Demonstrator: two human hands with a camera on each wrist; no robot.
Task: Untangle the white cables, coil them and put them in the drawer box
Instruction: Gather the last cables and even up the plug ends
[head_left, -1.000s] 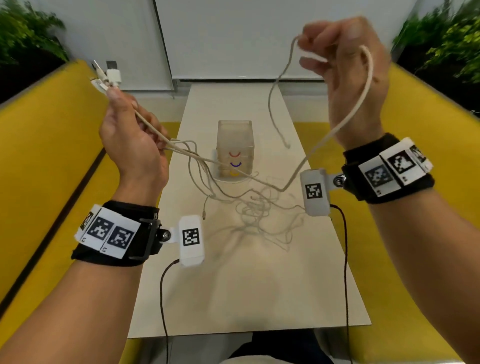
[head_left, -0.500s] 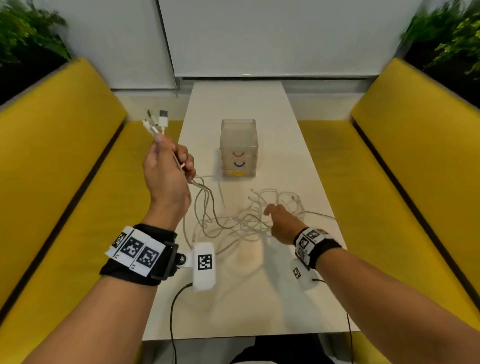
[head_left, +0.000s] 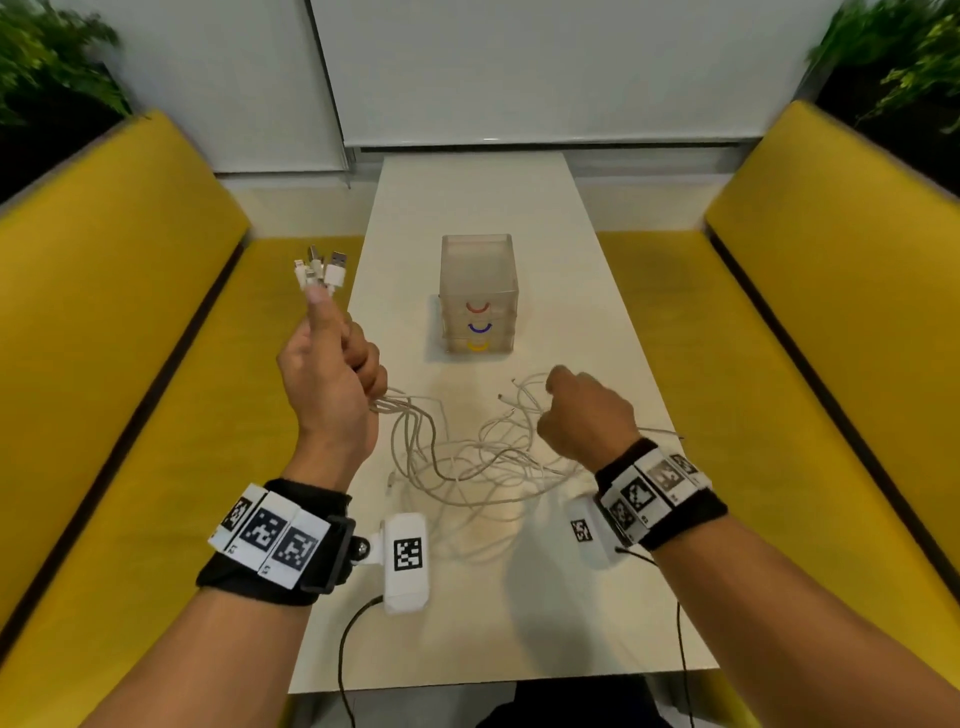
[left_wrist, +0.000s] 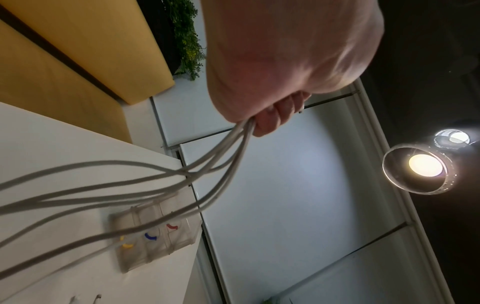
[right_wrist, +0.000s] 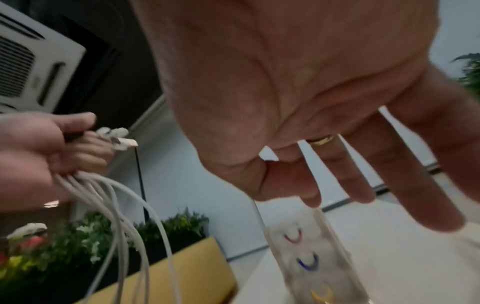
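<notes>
Several white cables (head_left: 467, 467) lie tangled on the pale table (head_left: 519, 623) in front of the clear drawer box (head_left: 478, 296), which has red, blue and yellow handles. My left hand (head_left: 343, 348) is raised at the table's left edge and grips a bundle of cable ends, their USB plugs (head_left: 322, 270) sticking up above the thumb. The strands (left_wrist: 207, 164) hang from the fist (left_wrist: 272, 115) down to the pile. My right hand (head_left: 566, 400) hovers just above the right side of the tangle. Its fingers (right_wrist: 358, 185) are loosely extended and hold nothing. The drawer box (right_wrist: 311, 263) stands beyond them.
Yellow benches (head_left: 130, 364) run along both sides of the narrow table. Plants (head_left: 47, 62) stand behind the bench backs. Black wrist-camera leads (head_left: 343, 654) hang over the near table edge. The box's drawers look pushed in.
A second ago both hands were held high with a cable stretched between them. The right hand has let go and dropped to the pile. The left hand has lowered, still gripping the plug ends.
</notes>
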